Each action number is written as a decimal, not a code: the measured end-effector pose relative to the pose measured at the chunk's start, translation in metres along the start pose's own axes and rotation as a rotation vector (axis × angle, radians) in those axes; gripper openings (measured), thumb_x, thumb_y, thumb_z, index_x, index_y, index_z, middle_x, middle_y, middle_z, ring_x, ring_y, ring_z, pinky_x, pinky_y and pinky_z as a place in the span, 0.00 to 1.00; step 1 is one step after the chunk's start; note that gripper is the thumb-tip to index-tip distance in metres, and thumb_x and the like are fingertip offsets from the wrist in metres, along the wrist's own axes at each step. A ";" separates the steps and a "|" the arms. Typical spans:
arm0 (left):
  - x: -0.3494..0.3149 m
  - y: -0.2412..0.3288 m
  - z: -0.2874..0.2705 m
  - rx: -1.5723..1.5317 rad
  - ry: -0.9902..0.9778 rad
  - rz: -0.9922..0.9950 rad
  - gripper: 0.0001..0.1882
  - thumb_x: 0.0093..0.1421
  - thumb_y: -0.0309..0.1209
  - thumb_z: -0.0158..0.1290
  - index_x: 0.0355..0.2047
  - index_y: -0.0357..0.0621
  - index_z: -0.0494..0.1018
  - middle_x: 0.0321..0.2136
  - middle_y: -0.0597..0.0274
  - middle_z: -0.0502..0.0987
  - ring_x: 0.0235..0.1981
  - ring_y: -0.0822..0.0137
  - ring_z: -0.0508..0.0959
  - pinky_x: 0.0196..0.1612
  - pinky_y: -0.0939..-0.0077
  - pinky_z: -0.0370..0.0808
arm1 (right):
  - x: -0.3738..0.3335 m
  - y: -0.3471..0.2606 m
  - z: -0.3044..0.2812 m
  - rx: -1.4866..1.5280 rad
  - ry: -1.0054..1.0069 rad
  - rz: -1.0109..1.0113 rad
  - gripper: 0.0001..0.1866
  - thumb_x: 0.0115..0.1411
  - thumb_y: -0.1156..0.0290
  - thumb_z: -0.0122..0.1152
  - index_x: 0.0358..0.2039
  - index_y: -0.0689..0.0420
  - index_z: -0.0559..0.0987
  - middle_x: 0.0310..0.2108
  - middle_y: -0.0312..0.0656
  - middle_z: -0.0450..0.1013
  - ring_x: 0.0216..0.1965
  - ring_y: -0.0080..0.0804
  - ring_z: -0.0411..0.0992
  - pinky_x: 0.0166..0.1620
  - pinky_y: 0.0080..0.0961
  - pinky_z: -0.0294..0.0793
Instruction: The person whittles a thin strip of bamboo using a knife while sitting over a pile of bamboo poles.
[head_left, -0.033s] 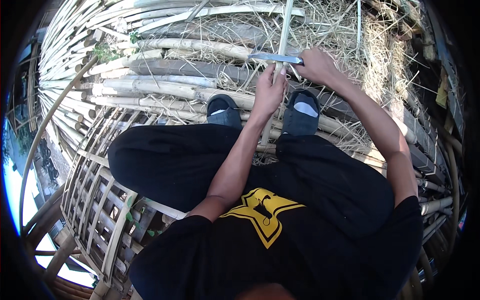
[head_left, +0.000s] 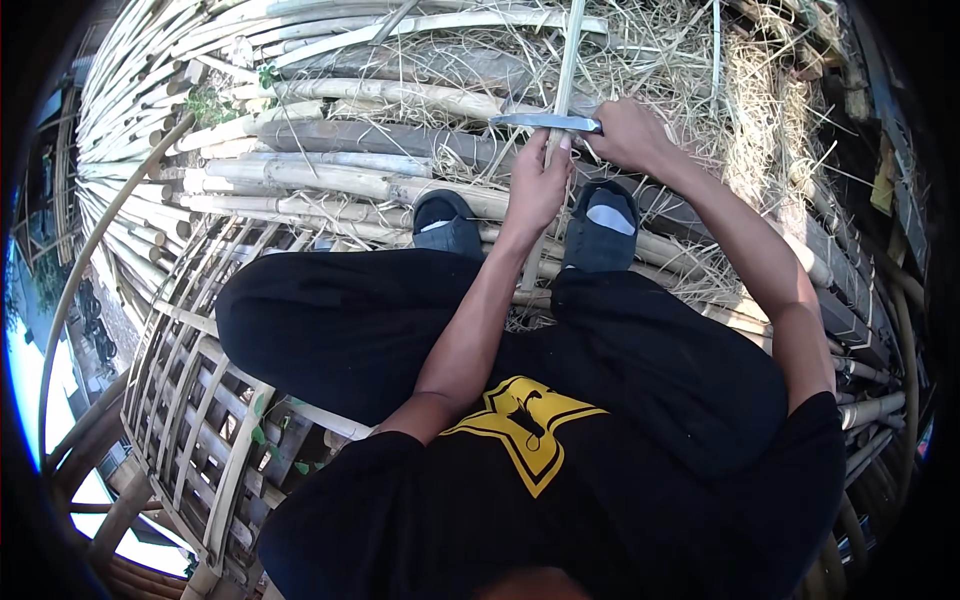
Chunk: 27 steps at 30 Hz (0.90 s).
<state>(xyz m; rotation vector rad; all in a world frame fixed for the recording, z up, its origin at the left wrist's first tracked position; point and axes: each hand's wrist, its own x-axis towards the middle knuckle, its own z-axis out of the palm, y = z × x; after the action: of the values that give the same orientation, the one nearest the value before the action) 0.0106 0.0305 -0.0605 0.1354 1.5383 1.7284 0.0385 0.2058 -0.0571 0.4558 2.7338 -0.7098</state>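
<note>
My left hand [head_left: 539,188] is closed round a long, pale bamboo strip [head_left: 571,62], which runs away from me between my feet. The strip's near end passes below my wrist toward my lap. In my right hand [head_left: 632,138] is a knife [head_left: 535,121], its fingers wrapped round the handle. The grey blade points left and lies crosswise against the strip, just beyond my left fingertips. My right hand hides most of the handle.
Bamboo poles [head_left: 330,178] lie under and ahead of my dark slippers [head_left: 604,230]. Loose shavings [head_left: 650,70] cover the far ground. A slatted bamboo frame [head_left: 205,400] stands at left, near a stack of poles [head_left: 120,140]. More poles [head_left: 872,412] lie at right.
The knife and my right hand have shifted slightly toward me and to the left along the strip. My left hand has hardly moved.
</note>
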 end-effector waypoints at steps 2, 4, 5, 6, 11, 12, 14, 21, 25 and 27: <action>0.000 -0.001 0.002 0.057 0.030 0.021 0.11 0.66 0.30 0.46 0.44 0.37 0.69 0.17 0.72 0.65 0.18 0.81 0.64 0.20 0.82 0.61 | 0.003 -0.005 0.001 -0.011 -0.085 0.025 0.17 0.48 0.63 0.56 0.24 0.68 0.79 0.24 0.61 0.75 0.31 0.56 0.76 0.38 0.45 0.76; -0.003 0.000 0.005 0.157 0.087 0.000 0.11 0.66 0.30 0.46 0.45 0.36 0.69 0.17 0.72 0.65 0.18 0.80 0.64 0.20 0.81 0.62 | 0.007 -0.004 0.002 -0.020 -0.090 0.028 0.17 0.47 0.64 0.56 0.23 0.69 0.78 0.24 0.62 0.74 0.30 0.57 0.76 0.37 0.45 0.76; -0.004 -0.003 0.005 0.221 0.109 0.000 0.10 0.66 0.30 0.46 0.43 0.36 0.69 0.17 0.70 0.65 0.18 0.80 0.64 0.20 0.80 0.62 | 0.011 -0.003 0.002 -0.028 -0.097 0.028 0.17 0.47 0.65 0.55 0.23 0.70 0.78 0.23 0.63 0.74 0.30 0.57 0.76 0.37 0.46 0.76; -0.007 -0.005 0.006 0.223 0.095 0.008 0.10 0.66 0.30 0.46 0.43 0.36 0.69 0.17 0.70 0.65 0.18 0.80 0.64 0.20 0.80 0.62 | 0.012 0.001 0.002 -0.036 -0.101 0.037 0.16 0.46 0.66 0.54 0.22 0.71 0.77 0.23 0.64 0.74 0.30 0.57 0.76 0.37 0.46 0.76; -0.035 -0.011 0.023 0.169 -0.091 -0.065 0.09 0.68 0.36 0.46 0.38 0.45 0.63 0.16 0.76 0.59 0.12 0.85 0.56 0.13 0.86 0.52 | 0.078 0.105 -0.069 0.091 0.093 0.415 0.20 0.47 0.64 0.51 0.27 0.71 0.78 0.26 0.58 0.76 0.30 0.49 0.77 0.36 0.39 0.75; -0.029 -0.008 0.022 0.195 -0.102 -0.042 0.09 0.68 0.36 0.46 0.38 0.45 0.63 0.16 0.76 0.59 0.12 0.85 0.56 0.13 0.86 0.52 | 0.079 0.125 -0.087 0.067 0.232 0.424 0.21 0.49 0.62 0.50 0.28 0.71 0.79 0.28 0.59 0.76 0.32 0.49 0.77 0.38 0.39 0.75; -0.020 0.004 0.022 0.213 -0.114 0.001 0.09 0.68 0.36 0.46 0.39 0.44 0.64 0.16 0.76 0.59 0.13 0.85 0.56 0.14 0.86 0.53 | 0.073 0.140 -0.108 -0.021 0.363 0.363 0.22 0.54 0.58 0.49 0.24 0.69 0.77 0.19 0.55 0.73 0.24 0.49 0.75 0.34 0.42 0.72; -0.009 0.014 -0.005 0.486 0.086 0.187 0.12 0.66 0.33 0.47 0.38 0.32 0.67 0.14 0.53 0.69 0.15 0.63 0.69 0.20 0.67 0.63 | -0.008 0.001 -0.046 0.077 -0.048 0.112 0.18 0.51 0.65 0.53 0.19 0.71 0.76 0.19 0.60 0.72 0.24 0.53 0.75 0.33 0.43 0.74; -0.018 0.020 0.005 0.739 0.153 0.334 0.11 0.66 0.32 0.48 0.37 0.34 0.68 0.16 0.54 0.69 0.13 0.65 0.65 0.18 0.70 0.62 | -0.018 -0.019 -0.019 0.102 -0.171 0.064 0.16 0.49 0.66 0.54 0.20 0.70 0.77 0.19 0.61 0.72 0.25 0.55 0.75 0.34 0.45 0.75; -0.022 0.025 0.007 0.732 0.178 0.242 0.10 0.64 0.29 0.48 0.37 0.32 0.68 0.16 0.43 0.69 0.14 0.55 0.67 0.19 0.63 0.63 | -0.019 -0.027 -0.018 0.076 -0.134 0.057 0.15 0.46 0.67 0.54 0.20 0.70 0.77 0.20 0.61 0.73 0.27 0.56 0.76 0.35 0.44 0.76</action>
<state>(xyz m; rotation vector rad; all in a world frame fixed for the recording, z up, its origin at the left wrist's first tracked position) 0.0171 0.0240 -0.0276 0.5662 2.3080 1.2895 0.0422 0.1882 -0.0245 0.4831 2.5657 -0.8008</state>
